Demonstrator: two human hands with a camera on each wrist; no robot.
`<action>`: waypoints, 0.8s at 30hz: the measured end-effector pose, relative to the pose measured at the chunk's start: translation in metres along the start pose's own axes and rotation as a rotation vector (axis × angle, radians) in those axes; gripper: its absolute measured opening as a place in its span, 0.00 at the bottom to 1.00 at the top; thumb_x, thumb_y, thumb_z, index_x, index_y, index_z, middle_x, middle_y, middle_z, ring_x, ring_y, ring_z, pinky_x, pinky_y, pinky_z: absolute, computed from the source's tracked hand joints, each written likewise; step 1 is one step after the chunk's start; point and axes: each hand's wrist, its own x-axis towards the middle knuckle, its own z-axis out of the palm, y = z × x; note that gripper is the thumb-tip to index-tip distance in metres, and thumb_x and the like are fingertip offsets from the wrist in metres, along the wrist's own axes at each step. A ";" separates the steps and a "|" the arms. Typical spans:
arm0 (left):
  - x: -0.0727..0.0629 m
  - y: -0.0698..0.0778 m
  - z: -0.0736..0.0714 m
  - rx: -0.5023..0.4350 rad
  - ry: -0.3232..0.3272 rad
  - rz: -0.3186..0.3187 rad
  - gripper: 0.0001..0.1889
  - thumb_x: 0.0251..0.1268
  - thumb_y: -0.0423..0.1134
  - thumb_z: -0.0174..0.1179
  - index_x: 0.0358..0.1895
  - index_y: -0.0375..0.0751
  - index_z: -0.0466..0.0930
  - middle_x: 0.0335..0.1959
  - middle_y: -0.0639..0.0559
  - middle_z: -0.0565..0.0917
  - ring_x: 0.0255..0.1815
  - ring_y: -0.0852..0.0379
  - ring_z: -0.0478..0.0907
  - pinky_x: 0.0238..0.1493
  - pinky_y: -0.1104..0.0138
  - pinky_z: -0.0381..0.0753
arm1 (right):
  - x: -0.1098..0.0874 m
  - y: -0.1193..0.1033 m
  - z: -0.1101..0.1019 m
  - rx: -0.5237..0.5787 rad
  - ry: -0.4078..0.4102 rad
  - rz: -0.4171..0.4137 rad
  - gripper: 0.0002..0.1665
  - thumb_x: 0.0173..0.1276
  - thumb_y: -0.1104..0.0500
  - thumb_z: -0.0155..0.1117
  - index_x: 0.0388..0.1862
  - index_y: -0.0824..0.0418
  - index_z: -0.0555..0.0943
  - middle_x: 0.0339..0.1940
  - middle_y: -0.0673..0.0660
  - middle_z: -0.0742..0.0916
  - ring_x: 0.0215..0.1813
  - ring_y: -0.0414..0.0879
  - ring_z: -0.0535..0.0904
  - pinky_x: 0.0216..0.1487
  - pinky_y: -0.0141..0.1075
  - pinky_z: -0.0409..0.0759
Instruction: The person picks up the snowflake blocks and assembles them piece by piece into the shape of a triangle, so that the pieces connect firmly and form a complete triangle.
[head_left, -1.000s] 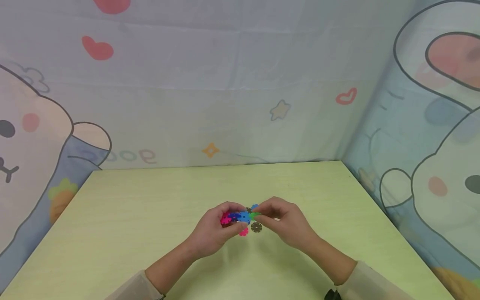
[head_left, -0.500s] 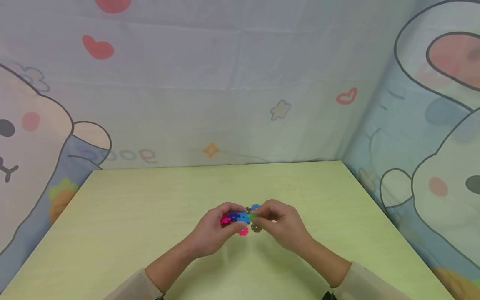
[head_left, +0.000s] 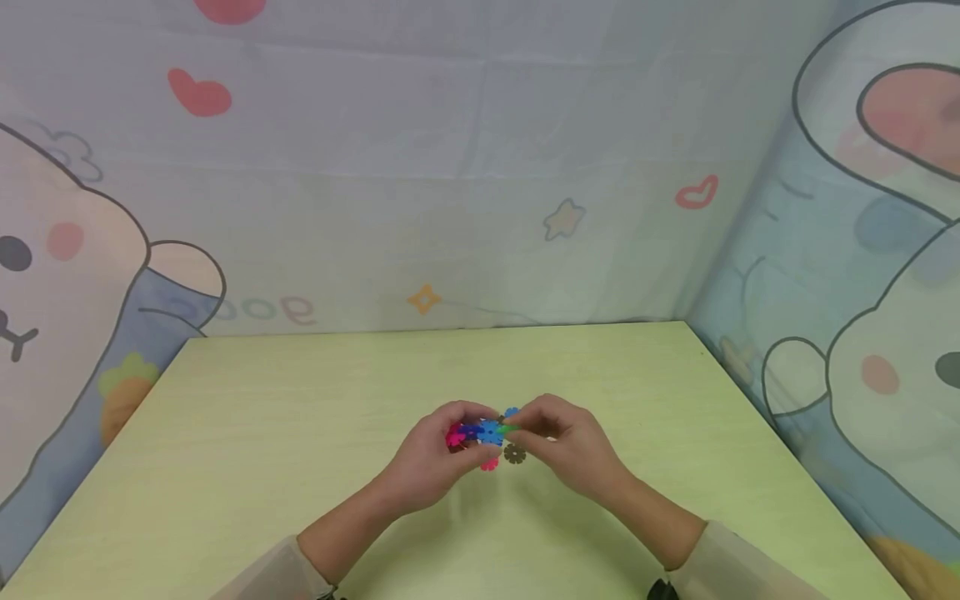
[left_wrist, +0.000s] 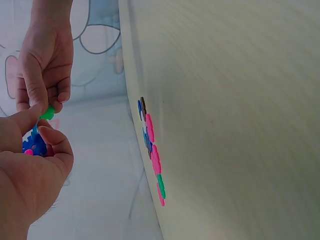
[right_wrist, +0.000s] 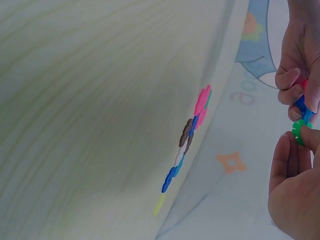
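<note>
Above the table, my left hand (head_left: 431, 458) holds a short chain of joined plastic snowflake discs between thumb and fingers. In the chain are a pink disc (head_left: 455, 436), a dark blue disc (head_left: 471, 432) and a lighter blue disc (head_left: 491, 431). My right hand (head_left: 566, 437) pinches a green snowflake disc (right_wrist: 298, 131) by its edge, at the blue end of the chain. In the left wrist view, the green disc (left_wrist: 47, 113) meets the light blue one edge to edge. Fingers hide part of the chain.
Several loose snowflake discs lie on the table (head_left: 315, 417) beneath the hands. Among them are a brown disc (head_left: 514, 453), a pink one (head_left: 489, 464) and a yellow one (right_wrist: 159, 204). A printed cloth (head_left: 360, 208) hangs behind the table.
Half a second ago my right hand came slightly closer to the left with the green disc; now it sits slightly back up and right. The left hand keeps its hold, barely shifting.
</note>
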 end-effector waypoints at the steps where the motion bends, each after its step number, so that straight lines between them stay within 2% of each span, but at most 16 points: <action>1: 0.000 0.000 0.000 0.004 0.006 0.000 0.20 0.77 0.40 0.71 0.67 0.43 0.82 0.58 0.44 0.85 0.50 0.53 0.87 0.51 0.69 0.88 | 0.000 0.000 0.000 0.001 -0.003 -0.001 0.06 0.77 0.61 0.74 0.49 0.55 0.89 0.46 0.58 0.90 0.41 0.46 0.93 0.47 0.37 0.91; 8: 0.001 -0.003 -0.001 -0.007 0.012 -0.002 0.19 0.76 0.41 0.73 0.65 0.43 0.83 0.56 0.44 0.86 0.49 0.53 0.87 0.50 0.69 0.89 | 0.000 -0.002 0.000 -0.013 -0.018 0.011 0.07 0.77 0.61 0.74 0.51 0.54 0.89 0.48 0.57 0.91 0.42 0.49 0.92 0.47 0.38 0.91; 12: 0.001 -0.004 -0.002 0.001 0.010 -0.002 0.19 0.76 0.40 0.72 0.65 0.43 0.83 0.58 0.44 0.84 0.50 0.53 0.87 0.51 0.70 0.89 | -0.001 -0.004 -0.003 -0.034 -0.049 0.039 0.12 0.76 0.61 0.75 0.56 0.55 0.88 0.50 0.57 0.91 0.45 0.54 0.93 0.49 0.37 0.91; 15: 0.000 -0.003 -0.004 0.015 0.022 -0.011 0.18 0.76 0.39 0.72 0.64 0.43 0.84 0.59 0.44 0.82 0.51 0.53 0.87 0.52 0.70 0.89 | 0.000 -0.001 -0.009 -0.115 -0.057 0.044 0.15 0.76 0.60 0.75 0.59 0.55 0.88 0.50 0.55 0.91 0.48 0.53 0.92 0.52 0.35 0.90; 19: -0.002 -0.004 -0.006 0.029 0.034 -0.024 0.18 0.75 0.40 0.74 0.63 0.43 0.85 0.60 0.43 0.81 0.52 0.53 0.87 0.53 0.71 0.89 | 0.002 0.011 -0.021 -0.245 -0.048 0.080 0.15 0.76 0.59 0.75 0.59 0.55 0.88 0.51 0.54 0.92 0.50 0.42 0.88 0.55 0.33 0.87; 24: -0.002 -0.006 -0.007 0.040 0.035 -0.030 0.19 0.74 0.42 0.74 0.63 0.43 0.85 0.60 0.44 0.81 0.51 0.54 0.87 0.52 0.72 0.88 | 0.006 0.033 -0.039 -0.318 -0.067 0.157 0.13 0.77 0.58 0.75 0.58 0.56 0.89 0.51 0.55 0.93 0.51 0.42 0.86 0.54 0.32 0.86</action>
